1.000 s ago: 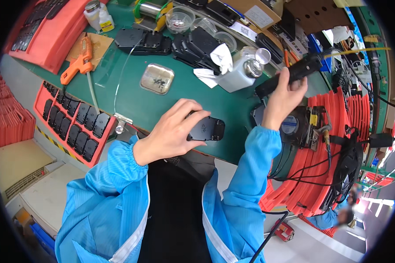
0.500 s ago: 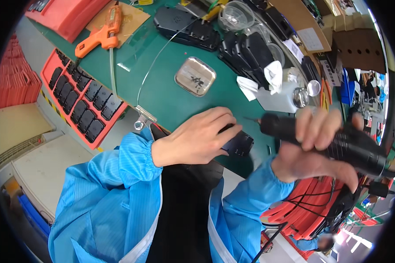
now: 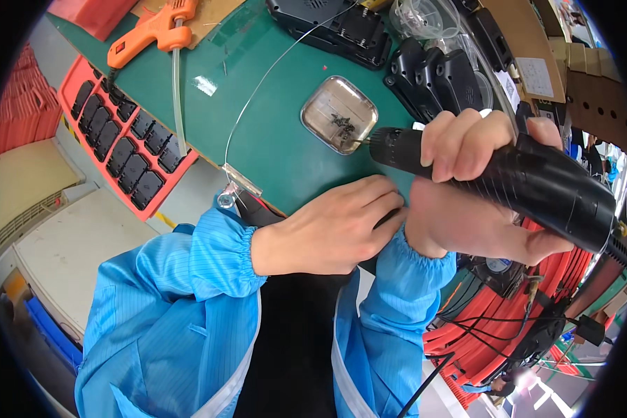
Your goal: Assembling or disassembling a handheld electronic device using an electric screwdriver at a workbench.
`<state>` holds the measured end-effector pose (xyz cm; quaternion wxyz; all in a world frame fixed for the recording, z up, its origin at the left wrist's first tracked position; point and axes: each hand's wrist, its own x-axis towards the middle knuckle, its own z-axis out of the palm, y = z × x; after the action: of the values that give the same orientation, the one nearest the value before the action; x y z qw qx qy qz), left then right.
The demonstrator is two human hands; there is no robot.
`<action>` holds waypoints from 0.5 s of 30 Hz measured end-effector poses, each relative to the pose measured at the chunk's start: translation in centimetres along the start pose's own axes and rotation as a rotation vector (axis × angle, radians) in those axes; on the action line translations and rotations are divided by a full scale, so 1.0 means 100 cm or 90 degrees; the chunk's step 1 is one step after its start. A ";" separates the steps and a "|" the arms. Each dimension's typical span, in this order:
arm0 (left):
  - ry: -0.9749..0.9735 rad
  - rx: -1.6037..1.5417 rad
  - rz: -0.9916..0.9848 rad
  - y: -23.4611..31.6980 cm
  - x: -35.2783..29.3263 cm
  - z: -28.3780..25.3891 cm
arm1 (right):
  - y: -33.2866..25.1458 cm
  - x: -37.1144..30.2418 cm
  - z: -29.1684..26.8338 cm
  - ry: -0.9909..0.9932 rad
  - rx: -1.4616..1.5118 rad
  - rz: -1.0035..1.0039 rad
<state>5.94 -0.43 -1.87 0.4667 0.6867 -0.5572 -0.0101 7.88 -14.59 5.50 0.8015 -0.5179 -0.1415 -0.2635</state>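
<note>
My right hand (image 3: 460, 181) is wrapped around a black electric screwdriver (image 3: 536, 184). Its bit reaches over the near right rim of a small square metal dish (image 3: 313, 111), close to a little heap of dark screws (image 3: 342, 127). Whether the bit touches a screw I cannot tell. Below the dish, at the bench's near edge, my left hand (image 3: 338, 226) is closed on a black plastic part (image 3: 384, 219). Only a sliver of that part shows between the fingers; both hands hide the rest.
An orange glue gun (image 3: 150, 31) lies at the far left. A red tray (image 3: 129, 150) of black plastic pieces hangs beside the bench's left edge. Black housings (image 3: 439, 80) and a clear plastic tub (image 3: 425, 17) stand at the back. A thin wire (image 3: 247, 97) arcs over the green mat (image 3: 272, 139).
The screwdriver has moved up and left, from beside the black part to the metal dish. My left hand stays by the bench edge, its part now mostly covered. The view has shifted slightly.
</note>
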 end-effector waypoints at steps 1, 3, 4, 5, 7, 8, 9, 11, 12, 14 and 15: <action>-0.002 -0.002 0.002 0.000 -0.001 0.000 | 0.001 -0.002 -0.001 -0.004 -0.006 0.000; -0.003 -0.008 0.005 -0.001 0.000 0.001 | 0.002 -0.003 -0.002 -0.005 0.002 -0.011; -0.003 -0.011 0.007 -0.001 0.000 0.001 | 0.002 -0.004 -0.003 -0.006 0.010 -0.019; -0.004 -0.009 0.011 0.000 -0.001 0.002 | 0.002 -0.004 -0.003 -0.007 0.019 -0.027; -0.006 -0.012 0.000 0.002 -0.003 0.002 | 0.002 -0.005 -0.004 -0.003 0.027 -0.029; -0.008 -0.013 -0.004 0.002 -0.003 0.002 | 0.003 -0.005 -0.006 0.001 0.035 -0.026; -0.013 -0.014 -0.006 0.006 -0.005 0.001 | 0.001 -0.010 -0.006 0.012 0.044 -0.016; -0.004 -0.033 -0.014 0.007 -0.004 -0.002 | -0.008 -0.010 -0.010 0.009 0.062 -0.035; 0.001 -0.037 -0.017 0.005 -0.002 -0.004 | -0.015 -0.002 -0.015 -0.004 0.081 -0.057; 0.001 -0.028 0.002 0.003 -0.001 -0.003 | -0.041 0.007 -0.029 -0.005 0.095 -0.083; 0.007 -0.022 0.025 0.004 0.000 -0.001 | -0.066 0.012 -0.044 0.002 0.047 -0.066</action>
<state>5.64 -0.33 -1.57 0.4813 0.6676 -0.5679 -0.0069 4.89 -21.05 9.17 0.8057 -0.4792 -0.1766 -0.3001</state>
